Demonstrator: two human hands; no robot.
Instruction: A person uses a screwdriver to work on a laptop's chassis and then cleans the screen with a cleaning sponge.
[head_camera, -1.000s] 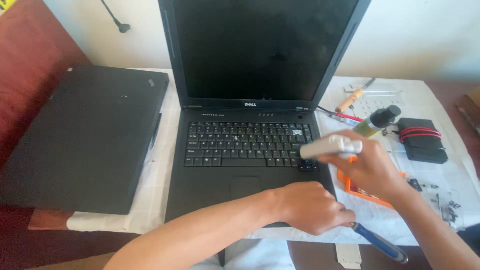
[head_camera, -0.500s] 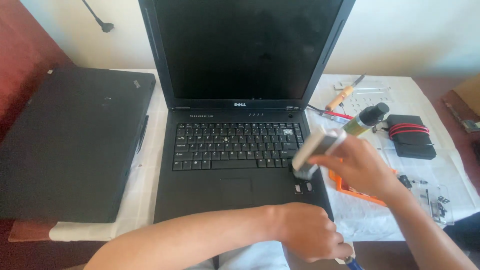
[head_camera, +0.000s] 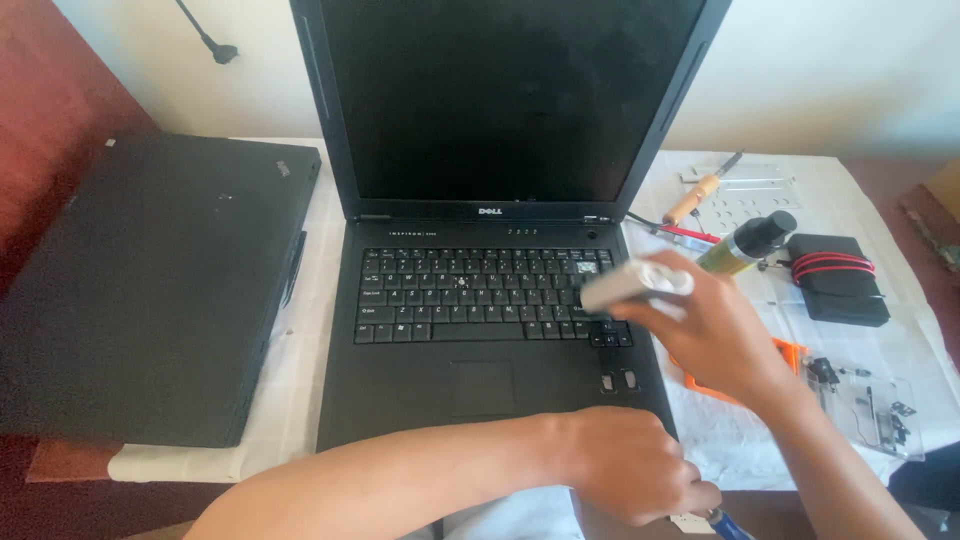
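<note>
Over the keyboard (head_camera: 480, 295) of the open laptop (head_camera: 490, 330), my right hand (head_camera: 715, 335) grips a pale brush (head_camera: 630, 285); left hand (head_camera: 630, 465) clenches the front corner. Judged step: dusting keys. Next stroke needs light pressure.

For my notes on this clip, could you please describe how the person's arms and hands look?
Both forearms are bare, with no sleeves in view. The left hand and right hand wear no gloves, and no watch, ring or bracelet shows on either.
</note>
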